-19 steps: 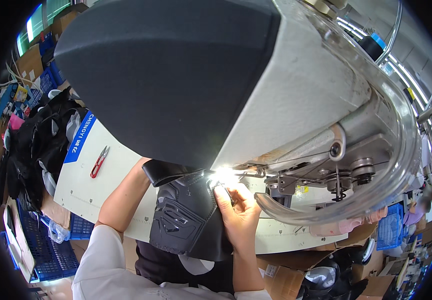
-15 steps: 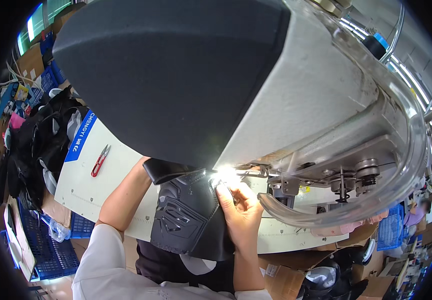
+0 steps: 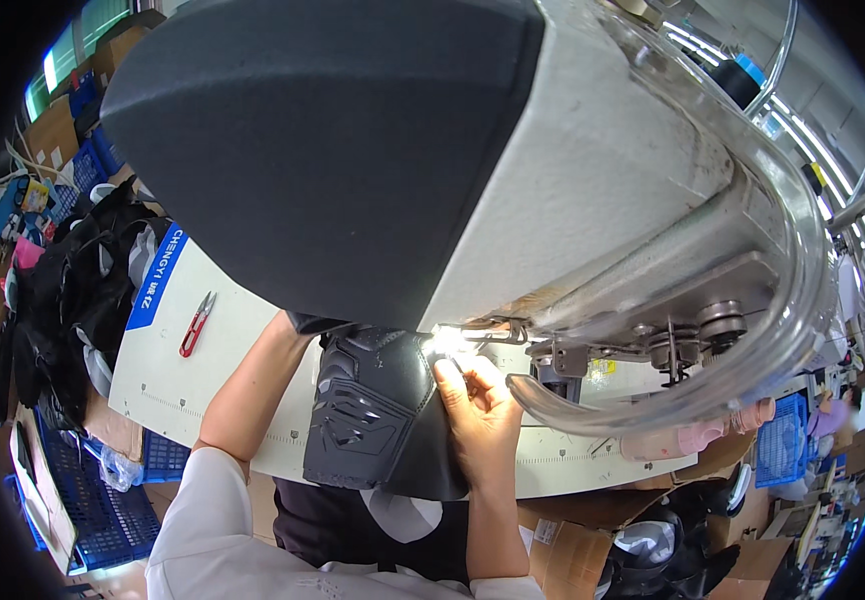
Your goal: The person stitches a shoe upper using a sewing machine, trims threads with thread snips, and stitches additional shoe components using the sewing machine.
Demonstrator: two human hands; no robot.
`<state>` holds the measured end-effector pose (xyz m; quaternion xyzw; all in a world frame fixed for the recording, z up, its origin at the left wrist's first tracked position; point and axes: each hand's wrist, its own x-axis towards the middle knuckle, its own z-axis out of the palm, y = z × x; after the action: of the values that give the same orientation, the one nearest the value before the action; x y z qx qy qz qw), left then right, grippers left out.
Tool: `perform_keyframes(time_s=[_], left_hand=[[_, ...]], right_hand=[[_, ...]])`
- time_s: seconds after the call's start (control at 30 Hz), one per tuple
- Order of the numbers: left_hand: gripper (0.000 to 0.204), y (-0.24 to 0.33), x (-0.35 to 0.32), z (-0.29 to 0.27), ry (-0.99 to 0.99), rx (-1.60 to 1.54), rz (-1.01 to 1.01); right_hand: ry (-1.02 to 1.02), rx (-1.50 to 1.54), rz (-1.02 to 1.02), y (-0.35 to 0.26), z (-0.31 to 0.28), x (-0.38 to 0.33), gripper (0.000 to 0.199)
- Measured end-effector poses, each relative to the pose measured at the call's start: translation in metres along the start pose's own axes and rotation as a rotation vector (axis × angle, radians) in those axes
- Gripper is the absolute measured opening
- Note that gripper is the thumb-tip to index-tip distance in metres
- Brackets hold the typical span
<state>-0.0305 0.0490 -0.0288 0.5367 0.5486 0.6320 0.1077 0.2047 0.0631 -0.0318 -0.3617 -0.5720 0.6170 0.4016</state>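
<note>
A black leather-like piece (image 3: 361, 415) with raised moulded ridges and a stitched seam lies on the white sewing machine bed, its near edge hanging over the table's front. My right hand (image 3: 485, 412) is closed on its right edge, thumb and fingers pinched just beside the brightly lit needle area. Glare hides the fingertips and the needle. My left forearm (image 3: 253, 395) reaches up along the piece's left side; the left hand itself is hidden behind the sewing machine's dark head cover (image 3: 323, 170).
Red-handled thread snips (image 3: 196, 325) lie on the white table (image 3: 158, 375) at left. A heap of black and white pieces (image 3: 63, 310) rises beyond it, above blue crates (image 3: 93, 500). At right stand a clear curved guard (image 3: 653, 410), pink items (image 3: 698, 437) and a cardboard box (image 3: 568, 560).
The black piece has slid a little away from me beneath the machine head. Its folded flap beside my left wrist is now mostly hidden. My right hand still grips the edge.
</note>
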Motion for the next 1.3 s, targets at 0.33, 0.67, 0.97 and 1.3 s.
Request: perform_keyframes(time_s=[0.33,0.67,0.97,1.3], left_hand=[[0.030,0.007,-0.027,-0.047,0.117,0.499,-0.022],[0.025,-0.027,-0.171,-0.185,0.207,0.998,-0.323],[0.029,0.106,-0.187,-0.105,-0.156,0.437,-0.561],[0.033,0.112,-0.209,-0.097,-0.355,0.705,0.136]], right_hand=[[-0.149,-0.241,0.041,-0.036,0.001,-0.009,0.020],[-0.907,-0.820,-0.660,-0.092,-0.005,-0.054,0.027],[-0.801,-1.077,-0.943,-0.012,0.006,-0.077,0.010],[-0.849,-1.018,-0.839,-0.018,0.003,-0.073,0.012]])
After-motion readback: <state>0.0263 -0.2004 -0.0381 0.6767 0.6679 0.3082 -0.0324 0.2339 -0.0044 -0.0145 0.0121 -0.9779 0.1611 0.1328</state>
